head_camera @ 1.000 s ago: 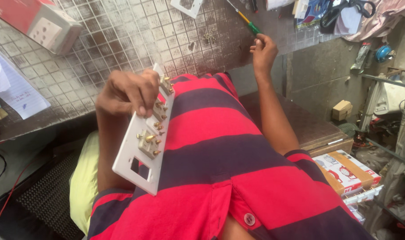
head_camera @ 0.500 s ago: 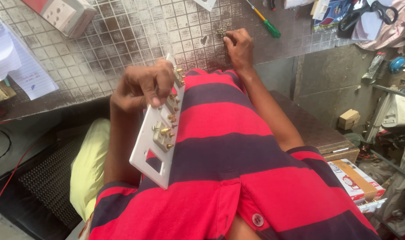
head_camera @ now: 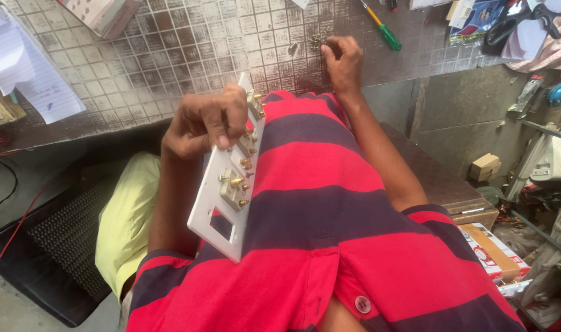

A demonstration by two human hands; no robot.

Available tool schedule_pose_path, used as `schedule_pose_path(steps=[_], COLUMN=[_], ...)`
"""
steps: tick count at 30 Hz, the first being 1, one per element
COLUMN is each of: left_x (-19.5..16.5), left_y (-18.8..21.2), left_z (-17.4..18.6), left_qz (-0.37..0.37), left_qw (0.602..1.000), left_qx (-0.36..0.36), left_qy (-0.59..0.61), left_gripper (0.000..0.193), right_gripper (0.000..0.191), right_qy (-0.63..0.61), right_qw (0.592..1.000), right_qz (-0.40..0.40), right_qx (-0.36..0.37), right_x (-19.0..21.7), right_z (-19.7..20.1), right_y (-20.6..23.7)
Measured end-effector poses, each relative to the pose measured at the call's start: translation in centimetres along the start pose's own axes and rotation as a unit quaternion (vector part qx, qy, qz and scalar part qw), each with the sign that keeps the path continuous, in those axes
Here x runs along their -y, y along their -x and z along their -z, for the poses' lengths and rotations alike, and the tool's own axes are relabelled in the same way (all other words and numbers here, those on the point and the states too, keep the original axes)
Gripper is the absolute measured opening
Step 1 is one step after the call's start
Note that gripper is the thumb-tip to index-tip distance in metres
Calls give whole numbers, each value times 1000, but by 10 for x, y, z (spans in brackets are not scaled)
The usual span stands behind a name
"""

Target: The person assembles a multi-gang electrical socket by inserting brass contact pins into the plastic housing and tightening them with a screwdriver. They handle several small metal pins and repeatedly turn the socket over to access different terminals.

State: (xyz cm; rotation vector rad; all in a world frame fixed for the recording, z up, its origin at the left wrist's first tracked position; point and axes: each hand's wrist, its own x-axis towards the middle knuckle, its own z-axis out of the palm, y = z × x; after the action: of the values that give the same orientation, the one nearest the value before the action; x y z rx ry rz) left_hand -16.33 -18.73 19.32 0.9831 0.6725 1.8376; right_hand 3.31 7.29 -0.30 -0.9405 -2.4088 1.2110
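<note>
Diagonally, white switch plate (head_camera: 224, 195) in left hand (head_camera: 203, 120), top end toward counter (head_camera: 170, 61)

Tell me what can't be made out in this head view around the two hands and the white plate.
- Front face of the white plastic switch plate: turned away, only its back with brass terminals shows.
- Small metal parts at the right hand on the tiled worktop: too small to identify; the fingers cover part.
- Left hand fingertips: hidden behind the plate's edge.
- Green-handled screwdriver: tip cut off by the top edge.
</note>
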Motion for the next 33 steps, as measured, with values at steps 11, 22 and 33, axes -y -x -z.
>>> schedule_pose_path(steps=[11,22,33], left_x=[12,20,3], left_y=[1,3,10], left_z=[1,1,4], left_qz=[20,0,25], left_qw=[998,997,993], left_qx=[-32,-34,-3], left_qy=[45,75,117], left_gripper=[7,25,25], right_gripper=[6,10,9], right_qy=[62,119,33], right_qw=[972,969,973], right_qz=[127,137,50], right_qx=[186,167,222], right_x=[60,50,99], right_z=[-74,-78,-37], right_y=[-65,-66,-67])
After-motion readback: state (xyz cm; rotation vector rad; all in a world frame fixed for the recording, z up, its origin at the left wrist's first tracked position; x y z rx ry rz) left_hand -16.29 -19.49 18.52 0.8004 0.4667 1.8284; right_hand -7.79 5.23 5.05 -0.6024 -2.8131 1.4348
